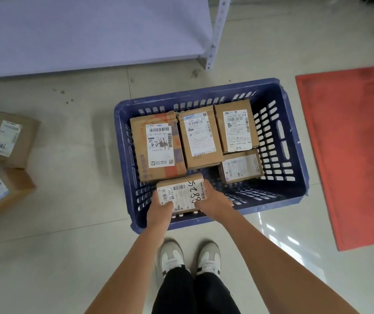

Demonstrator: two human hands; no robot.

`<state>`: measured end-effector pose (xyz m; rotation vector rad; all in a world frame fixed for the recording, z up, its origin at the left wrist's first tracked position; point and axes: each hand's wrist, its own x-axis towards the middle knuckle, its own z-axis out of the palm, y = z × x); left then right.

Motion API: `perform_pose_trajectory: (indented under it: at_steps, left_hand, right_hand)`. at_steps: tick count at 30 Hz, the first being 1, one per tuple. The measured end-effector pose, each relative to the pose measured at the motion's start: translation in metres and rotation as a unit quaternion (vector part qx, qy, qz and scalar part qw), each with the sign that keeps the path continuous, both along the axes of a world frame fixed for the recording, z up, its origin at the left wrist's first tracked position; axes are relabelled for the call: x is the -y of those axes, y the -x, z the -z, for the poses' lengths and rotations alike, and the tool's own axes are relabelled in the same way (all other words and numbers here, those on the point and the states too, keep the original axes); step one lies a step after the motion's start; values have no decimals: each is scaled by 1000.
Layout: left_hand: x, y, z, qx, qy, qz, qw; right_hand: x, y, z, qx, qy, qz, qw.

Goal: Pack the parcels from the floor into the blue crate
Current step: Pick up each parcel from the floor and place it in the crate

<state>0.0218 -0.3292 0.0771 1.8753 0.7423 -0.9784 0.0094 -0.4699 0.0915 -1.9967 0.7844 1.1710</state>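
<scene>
While both hands hold one small parcel (179, 192) over the near-left corner of the blue crate (294, 177), the crate sits on the tiled floor (68, 245) just ahead of the person's shoes (190, 257). Left hand (161, 206) grips the parcel's near-left corner, fingers curled under it; right hand (213, 198) clasps the right edge, thumb on top beside handwritten digits on the label. Four parcels lie label-up inside the crate: a large box (157, 146) at left, a middle box (199, 137) touching it, a far-right box (236, 129), and a lower box (240, 166) just nearer than that one. Two more parcels rest on the floor well to the left, one farther (11, 139) and one nearer (2, 189). A red mat (351, 155) lies right of the crate; a grey shelf (90, 30) stands beyond.
</scene>
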Motion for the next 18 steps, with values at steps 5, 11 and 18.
perform_pose_trajectory:
  at_steps: [5,11,18]
  left_hand:
    - [9,-7,25,-24,13,31,999]
    - [33,-11,59,-68,39,45,996]
    - [64,-12,94,-81,96,48,991]
  right_hand:
    - [8,-2,30,-24,19,5,1000]
    - [34,-4,55,-40,31,11,999]
    - [61,-6,90,-38,51,60,996]
